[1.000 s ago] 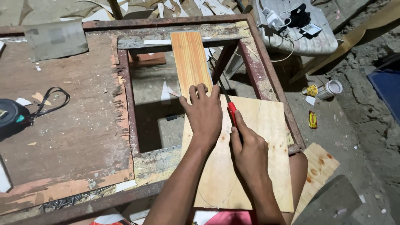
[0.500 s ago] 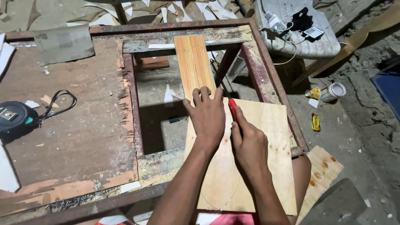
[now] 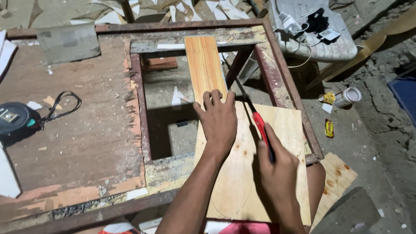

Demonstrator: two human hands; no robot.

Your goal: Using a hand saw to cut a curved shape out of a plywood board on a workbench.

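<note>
- Plywood sheet, pale and unfinished, lies across the near right corner of the counter's rusty metal frame, overhanging toward the person; a faint curved pencil line shows on its near part.
- Left hand: flat, palm down, fingers spread, pressing the sheet where it meets a narrow orange-grained board. It grips nothing; it acts as a hold-down.
- Right hand: closed round the red handle of a handsaw, whose dark narrow blade runs up and away toward the frame's far right rail. Whether the teeth sit in a kerf cannot be told.
- Narrow board: spans the frame's open middle from the far rail to the sheet's far edge, touching or just beneath the left fingertips.
- Step in hand, as judged: sawing the plywood by hand, with the cut apparently in its early part, since most of the sheet looks whole.
- Next move calls for, as judged: steady downward pressure from the left hand well clear of the blade, and strokes kept true to the marked line, as the overhanging sheet may flex or chatter.
- Counter: worn, paint-flecked board to the left, bearing a black tape measure with a looped strap.
- Floor at right: a small tin and plywood offcuts.
</note>
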